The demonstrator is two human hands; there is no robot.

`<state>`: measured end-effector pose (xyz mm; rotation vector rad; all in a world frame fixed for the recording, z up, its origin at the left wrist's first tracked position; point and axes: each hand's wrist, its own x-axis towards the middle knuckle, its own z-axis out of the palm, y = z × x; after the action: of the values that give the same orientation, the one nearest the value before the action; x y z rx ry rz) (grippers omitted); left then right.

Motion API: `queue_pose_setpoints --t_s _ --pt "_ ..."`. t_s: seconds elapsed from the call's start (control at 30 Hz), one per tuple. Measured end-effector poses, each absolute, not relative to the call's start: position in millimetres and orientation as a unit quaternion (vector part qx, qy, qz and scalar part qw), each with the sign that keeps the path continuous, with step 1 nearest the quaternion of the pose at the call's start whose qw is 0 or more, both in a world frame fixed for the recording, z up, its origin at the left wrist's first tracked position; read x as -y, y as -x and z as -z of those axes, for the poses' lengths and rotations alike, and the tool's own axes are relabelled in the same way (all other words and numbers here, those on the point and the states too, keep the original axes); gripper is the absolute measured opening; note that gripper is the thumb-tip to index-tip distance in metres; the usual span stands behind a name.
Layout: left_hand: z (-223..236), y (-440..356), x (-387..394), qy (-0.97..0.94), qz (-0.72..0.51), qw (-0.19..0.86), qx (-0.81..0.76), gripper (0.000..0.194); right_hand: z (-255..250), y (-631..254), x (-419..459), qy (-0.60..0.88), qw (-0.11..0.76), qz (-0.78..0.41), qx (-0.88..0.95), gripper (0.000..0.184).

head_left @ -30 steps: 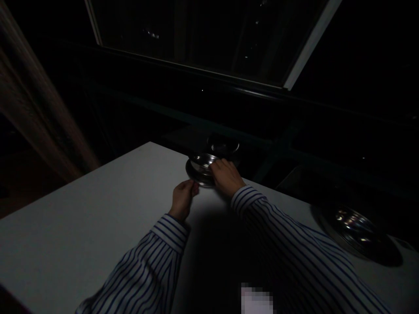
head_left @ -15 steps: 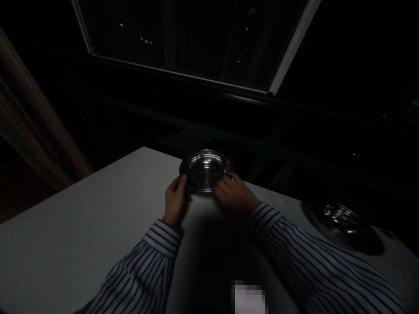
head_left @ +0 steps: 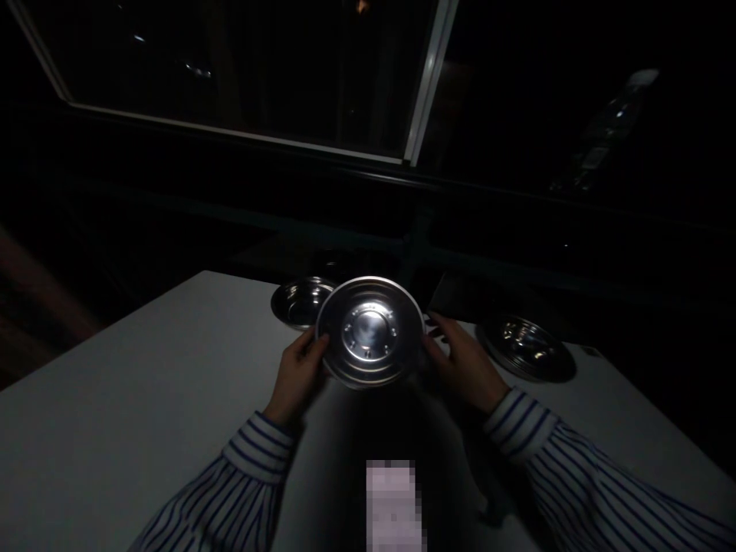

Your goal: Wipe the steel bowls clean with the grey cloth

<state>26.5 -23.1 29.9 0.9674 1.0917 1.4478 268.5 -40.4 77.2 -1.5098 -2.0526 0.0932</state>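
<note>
Fingers (head_left: 314,353) grip the dish's (head_left: 370,330) edges above the table (head_left: 172,391).

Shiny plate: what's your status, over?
Left hand, right hand: gripping opposite sides. Shiny plate: held, tilted. Nearby: left dish, partly behind it; right dish.

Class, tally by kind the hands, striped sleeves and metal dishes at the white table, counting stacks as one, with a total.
Hands: 2 (left hand, right hand)
Striped sleeves: 2
Metal dishes: 3 (held dish, left dish, right dish)
Total: 7
</note>
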Motion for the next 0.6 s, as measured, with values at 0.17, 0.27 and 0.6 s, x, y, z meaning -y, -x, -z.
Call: queue_pose_setpoints --t_s 0.17,0.27,0.6 --pt "-25 -64 37 -0.43 -0.562 0.541 -0.454 0.04 -63 -302 53 0.619 0.278 -0.215 0.702 0.039" --pt "-17 -83 42 -0.415 -0.537 0.567 -0.466 0.038 -51 -318 60 0.624 0.266 -0.229 0.698 0.037" --pt "-6 -111 47 -0.437 -0.487 0.551 -0.518 0.031 -33 -378 91 0.683 0.183 -0.194 0.68 0.039"
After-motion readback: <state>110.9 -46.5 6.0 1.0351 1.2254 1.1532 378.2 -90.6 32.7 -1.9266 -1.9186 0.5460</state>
